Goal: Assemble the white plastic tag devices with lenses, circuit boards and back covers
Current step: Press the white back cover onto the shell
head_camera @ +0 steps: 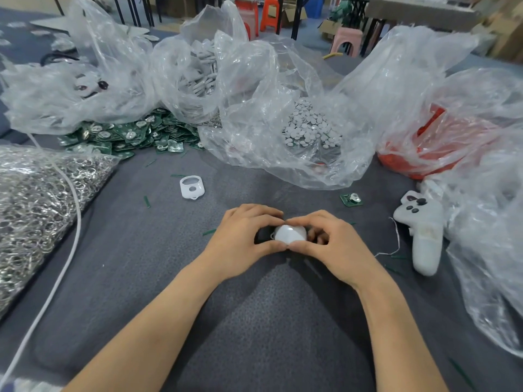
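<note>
Two hands close on one white tag [290, 233], low at the centre of the grey cloth [254, 321]. The left hand [243, 240] and right hand [335, 246] each curl round it. Forefingers meet tip to tip across its far edge and thumbs meet along its near edge, so both hands pinch it. The tag's visible face is smooth, glossy, domed plastic, with a small loop projecting at its left end. Whether it rests on the cloth or sits just above it cannot be told.

Beyond the left hand, apart from it, lies a loose white shell [192, 187]. It is a rounded rectangle with one large window and one small round hole. Beyond the right hand lies a single green board [351, 199] carrying a shiny metal clip.

Further back, a heap of flat green boards [127, 134] spills from under crumpled clear film. At centre rear an open clear bag holds small white discs [308, 128]. Behind it another clear bag holds pale flat covers [201, 72].

At the left edge is a bag of bright wire rings [34, 199], crossed by a white cable [70, 256]. At the right are a matte white controller [421, 233] with dark buttons and a red bag [418, 148] under clear film. Thin green slivers [146, 201] are scattered on the cloth, which has a fine felt-like texture.
</note>
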Demonstrator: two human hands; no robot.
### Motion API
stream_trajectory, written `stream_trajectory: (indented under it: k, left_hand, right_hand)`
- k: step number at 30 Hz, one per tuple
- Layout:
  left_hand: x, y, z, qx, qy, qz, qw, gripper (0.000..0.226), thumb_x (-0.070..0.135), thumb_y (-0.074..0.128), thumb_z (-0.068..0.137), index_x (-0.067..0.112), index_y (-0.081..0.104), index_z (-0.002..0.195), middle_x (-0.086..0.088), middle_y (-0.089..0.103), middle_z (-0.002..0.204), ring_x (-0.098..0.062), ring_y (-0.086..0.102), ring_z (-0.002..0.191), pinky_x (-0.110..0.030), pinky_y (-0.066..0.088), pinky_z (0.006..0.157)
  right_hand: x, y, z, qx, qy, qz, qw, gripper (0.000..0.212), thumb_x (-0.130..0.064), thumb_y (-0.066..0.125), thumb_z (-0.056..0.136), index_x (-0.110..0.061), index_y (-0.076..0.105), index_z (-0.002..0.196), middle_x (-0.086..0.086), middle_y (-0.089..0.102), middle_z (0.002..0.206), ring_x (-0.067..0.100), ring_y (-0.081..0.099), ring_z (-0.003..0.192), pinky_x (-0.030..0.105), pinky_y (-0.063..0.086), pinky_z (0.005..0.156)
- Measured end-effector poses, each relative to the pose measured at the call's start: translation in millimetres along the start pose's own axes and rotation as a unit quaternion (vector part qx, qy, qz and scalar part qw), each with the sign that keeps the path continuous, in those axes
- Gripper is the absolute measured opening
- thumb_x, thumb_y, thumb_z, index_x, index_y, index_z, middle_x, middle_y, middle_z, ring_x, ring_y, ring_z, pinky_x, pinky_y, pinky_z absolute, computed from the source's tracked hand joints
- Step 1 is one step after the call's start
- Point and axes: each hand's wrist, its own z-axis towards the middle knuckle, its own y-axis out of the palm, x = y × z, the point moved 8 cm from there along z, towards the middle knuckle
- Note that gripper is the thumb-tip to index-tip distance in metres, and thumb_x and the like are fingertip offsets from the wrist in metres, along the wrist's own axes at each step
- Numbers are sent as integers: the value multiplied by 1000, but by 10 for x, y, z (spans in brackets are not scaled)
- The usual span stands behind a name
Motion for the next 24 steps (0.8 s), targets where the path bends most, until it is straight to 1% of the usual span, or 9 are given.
stream_trajectory:
  k: [6, 8, 12, 16, 18, 19, 21, 24]
  left_hand:
    - [11, -13, 10, 2, -14, -6, 1000, 39, 42, 72, 80, 29, 66, 116, 17, 57, 127, -9, 44, 125, -38, 30, 105]
    - [13, -13, 8, -1, -18, -10, 1000, 39, 41, 73, 80, 28, 66, 115, 16, 58, 127, -9, 45, 124, -40, 32, 105]
    - [19, -7, -15, 9, -21, -15, 1000, 42, 40, 76, 77, 25, 66, 115, 14, 60, 125, -11, 46, 124, -43, 34, 105]
    - [17, 27, -27, 1, -17, 6, 1000, 46, 45, 74, 77, 30, 64, 119, 19, 56, 129, -9, 42, 128, -40, 30, 108]
    - [15, 27, -26, 0, -16, -3, 1000, 44, 44, 75, 76, 30, 65, 116, 20, 57, 127, -8, 42, 127, -40, 30, 107]
    - [22, 21, -30, 1, -13, -14, 1000, 41, 42, 77, 75, 29, 66, 113, 19, 59, 123, -9, 44, 124, -40, 31, 106]
    - [39, -4, -42, 10, -7, -47, 999, 36, 33, 79, 75, 26, 67, 108, 17, 63, 112, -9, 51, 113, -38, 36, 100]
    - [31, -44, -75, 30, -32, -146, 988, 30, 19, 76, 80, 25, 64, 107, 9, 70, 98, -7, 62, 95, -33, 46, 88]
  right_hand:
    - [-36, 1, 7, 9, -11, -24, 1000, 36, -15, 81, 73, -26, 71, 106, -6, 60, 95, 0, 48, 68, 11, 42, 69]
    - [-36, -6, 13, 8, -6, -13, 1000, 35, -14, 82, 72, -27, 71, 104, -6, 59, 94, 0, 47, 67, 11, 42, 69]
    - [-42, 16, 7, -2, -3, -7, 1000, 35, -11, 81, 72, -35, 67, 93, -5, 55, 87, 2, 43, 63, 13, 42, 67]
    - [-29, 47, -36, -15, -3, 35, 999, 32, -6, 78, 74, -31, 67, 92, 6, 62, 87, 5, 45, 64, 15, 43, 66]
    - [-27, 38, -38, -6, -5, 41, 999, 29, -7, 77, 76, -31, 67, 89, 6, 64, 84, 5, 47, 65, 15, 44, 65]
    - [-26, 31, -35, 2, -5, 44, 999, 27, -8, 75, 77, -32, 67, 87, 3, 65, 82, 5, 49, 65, 16, 44, 66]
    - [-44, 36, -30, 14, -3, 51, 999, 27, -9, 73, 80, -34, 67, 88, -3, 67, 80, 7, 56, 69, 19, 48, 70]
    - [-114, 27, -36, 50, -14, 93, 994, 31, -5, 73, 80, -32, 67, 95, -10, 70, 88, 3, 65, 82, 17, 51, 78]
